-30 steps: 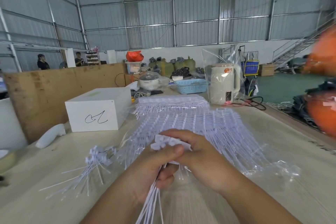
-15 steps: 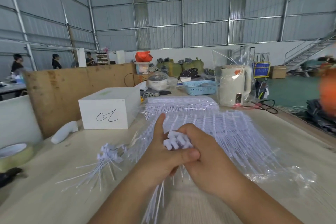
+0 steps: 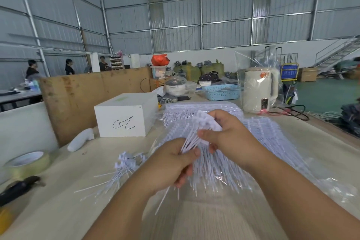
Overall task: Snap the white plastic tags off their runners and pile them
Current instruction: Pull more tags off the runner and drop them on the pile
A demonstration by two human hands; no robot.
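Here, white tags (image 3: 207,122), thin fanned stems

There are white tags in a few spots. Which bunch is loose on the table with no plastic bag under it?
The small pile of loose tags left of the left hand. It lies on bare table; the big sheets of tags rest on clear plastic.

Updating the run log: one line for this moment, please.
left hand: grips tag stems | right hand: grips tag heads | loose pile: left on table
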